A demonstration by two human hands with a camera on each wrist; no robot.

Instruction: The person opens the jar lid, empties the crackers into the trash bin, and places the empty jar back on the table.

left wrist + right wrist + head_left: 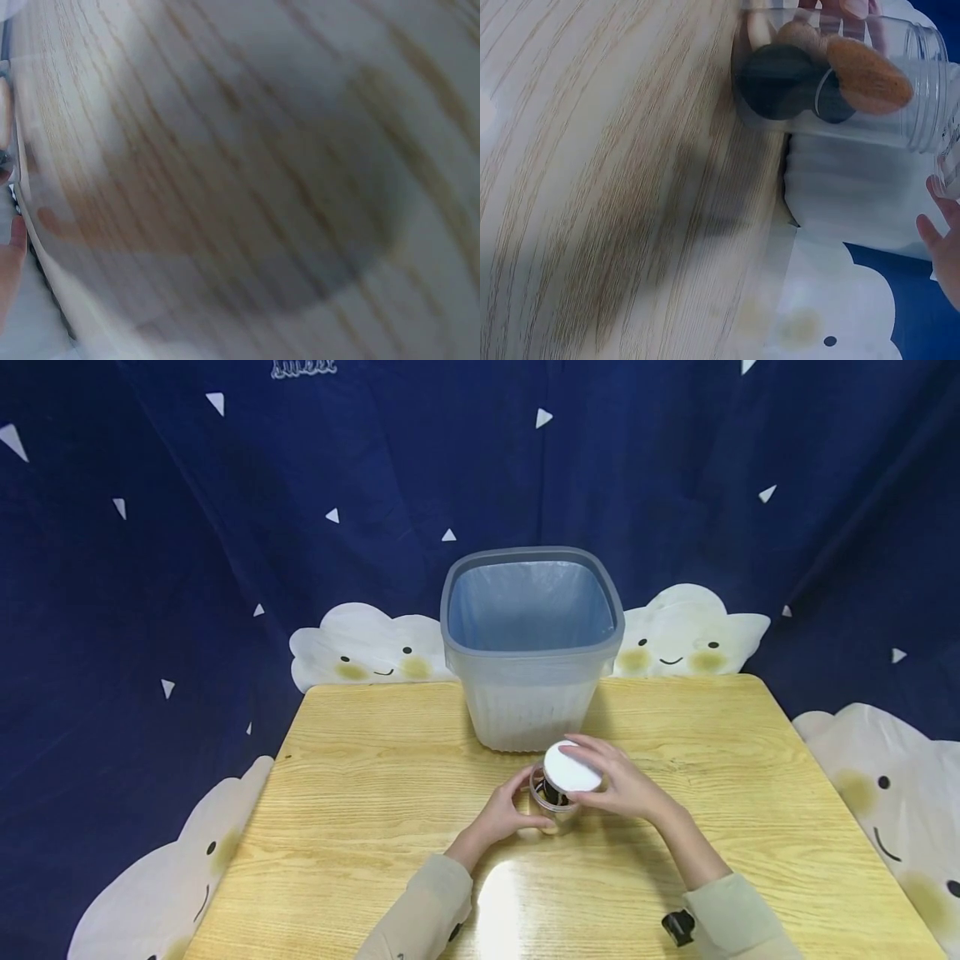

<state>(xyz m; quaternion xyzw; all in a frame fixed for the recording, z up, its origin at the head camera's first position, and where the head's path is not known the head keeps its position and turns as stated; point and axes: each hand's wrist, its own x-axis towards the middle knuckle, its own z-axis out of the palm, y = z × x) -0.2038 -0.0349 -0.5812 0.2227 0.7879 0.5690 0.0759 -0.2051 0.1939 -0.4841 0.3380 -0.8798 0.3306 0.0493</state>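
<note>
Basically, the clear jar (566, 818) stands b/w the two hands, long axis approx. vertical, mouth up. L hand (501, 814) is the nearer one, w/ thumb and fingers gripping its wall. R hand (618, 783) pinches the white lid (572, 767) by the edge, above the mouth but shifted to R hand's side, so the part toward L hand is uncovered. If lid and rim touch, I cannot tell. The bin (528, 702) is beyond both hands.
</note>
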